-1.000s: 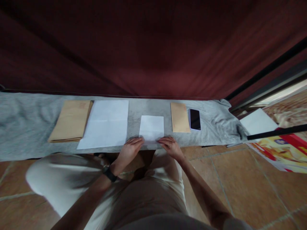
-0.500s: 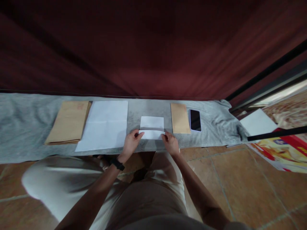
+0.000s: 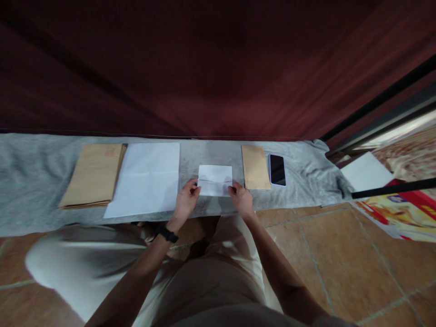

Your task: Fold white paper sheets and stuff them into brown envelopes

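Note:
A small white sheet of paper (image 3: pixel 215 180), folded up from its near edge, lies on a grey cloth (image 3: pixel 37 181). My left hand (image 3: pixel 185 201) pinches the sheet's left side and my right hand (image 3: pixel 240 200) pinches its right side, fingers closed on the folded flap. A black watch sits on my left wrist. To the left lies a larger white sheet (image 3: pixel 145 179) and a stack of brown envelopes (image 3: pixel 91 175). To the right lies one brown envelope (image 3: pixel 255 167) and a dark phone (image 3: pixel 277 169).
A dark red curtain (image 3: pixel 204 68) hangs behind the cloth. The floor is orange tile (image 3: pixel 340 254). At the right lie a white sheet (image 3: pixel 366 171), a colourful printed sheet (image 3: pixel 405 213) and a black bar (image 3: pixel 391 188). My knees are below the cloth edge.
Both hands have lifted the near edge of the small white sheet and folded it away from me, so the sheet now looks shorter. The hands moved forward with it.

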`<state>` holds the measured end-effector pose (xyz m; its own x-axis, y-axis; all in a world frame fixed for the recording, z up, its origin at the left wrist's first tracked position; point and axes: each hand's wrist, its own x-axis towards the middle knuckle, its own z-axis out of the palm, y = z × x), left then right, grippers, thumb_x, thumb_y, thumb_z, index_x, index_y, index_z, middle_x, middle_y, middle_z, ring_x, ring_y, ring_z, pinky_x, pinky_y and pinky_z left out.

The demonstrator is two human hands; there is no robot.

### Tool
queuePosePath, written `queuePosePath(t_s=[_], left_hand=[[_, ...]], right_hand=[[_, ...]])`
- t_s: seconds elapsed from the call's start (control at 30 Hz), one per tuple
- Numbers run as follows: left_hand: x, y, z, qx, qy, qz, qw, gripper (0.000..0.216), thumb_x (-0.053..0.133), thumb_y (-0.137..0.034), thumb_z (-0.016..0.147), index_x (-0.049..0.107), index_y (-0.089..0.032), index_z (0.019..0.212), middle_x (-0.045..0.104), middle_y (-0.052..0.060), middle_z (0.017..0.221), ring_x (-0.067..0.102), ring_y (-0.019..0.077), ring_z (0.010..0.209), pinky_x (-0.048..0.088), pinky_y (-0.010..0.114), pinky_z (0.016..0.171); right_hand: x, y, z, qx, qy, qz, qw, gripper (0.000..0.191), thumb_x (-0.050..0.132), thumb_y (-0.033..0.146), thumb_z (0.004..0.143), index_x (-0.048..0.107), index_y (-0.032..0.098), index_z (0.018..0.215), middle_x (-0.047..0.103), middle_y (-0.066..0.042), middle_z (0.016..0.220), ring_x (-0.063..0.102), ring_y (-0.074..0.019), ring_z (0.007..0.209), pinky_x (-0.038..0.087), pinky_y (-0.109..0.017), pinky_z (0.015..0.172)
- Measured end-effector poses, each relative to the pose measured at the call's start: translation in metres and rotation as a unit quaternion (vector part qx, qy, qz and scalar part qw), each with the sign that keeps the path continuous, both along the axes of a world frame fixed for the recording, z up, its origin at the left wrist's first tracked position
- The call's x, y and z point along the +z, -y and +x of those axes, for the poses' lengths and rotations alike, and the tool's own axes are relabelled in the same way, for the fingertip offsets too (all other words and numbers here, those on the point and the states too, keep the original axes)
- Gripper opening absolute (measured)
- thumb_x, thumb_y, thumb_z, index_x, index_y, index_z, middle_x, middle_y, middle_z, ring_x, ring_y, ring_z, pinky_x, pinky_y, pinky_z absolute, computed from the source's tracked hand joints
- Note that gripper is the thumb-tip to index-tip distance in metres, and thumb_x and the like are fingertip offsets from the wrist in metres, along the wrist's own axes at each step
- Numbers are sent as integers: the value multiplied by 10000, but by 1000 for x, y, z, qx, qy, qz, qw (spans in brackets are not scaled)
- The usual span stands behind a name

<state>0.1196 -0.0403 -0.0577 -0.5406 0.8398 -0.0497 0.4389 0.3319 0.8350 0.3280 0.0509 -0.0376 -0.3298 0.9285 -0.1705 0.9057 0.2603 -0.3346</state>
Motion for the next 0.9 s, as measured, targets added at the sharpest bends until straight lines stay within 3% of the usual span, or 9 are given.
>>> queuePosePath(t_s=[0.33,0.67,0.9], left_hand=[[9,-15,3,4,-99,-119,988,356,558,-290,942,692,-210,1262,771,51,970,699,205,845,517,302,785],[20,-34,5,0,-158,-140,977,351,522,-244,968,692,-202,1272,772,99,1149,726,250,1006,537,344,894],[22,-48,1,-1,-172,-148,974,347,517,-252,974,690,-213,1272,767,90,1184,730,266,1018,547,358,883]], right_hand=[[10,-12,-14,-1,48,-15,999,290,463,383,1064,648,228,1225,766,-91,1145,737,-217,1037,502,-261,833],[9,-28,-30,-12,57,17,998,300,441,345,1070,643,198,1236,761,-113,1166,736,-219,1037,495,-281,871],[11,-39,-35,-8,64,28,998,307,430,342,1071,623,197,1260,761,-120,1147,729,-214,1044,486,-298,897]])
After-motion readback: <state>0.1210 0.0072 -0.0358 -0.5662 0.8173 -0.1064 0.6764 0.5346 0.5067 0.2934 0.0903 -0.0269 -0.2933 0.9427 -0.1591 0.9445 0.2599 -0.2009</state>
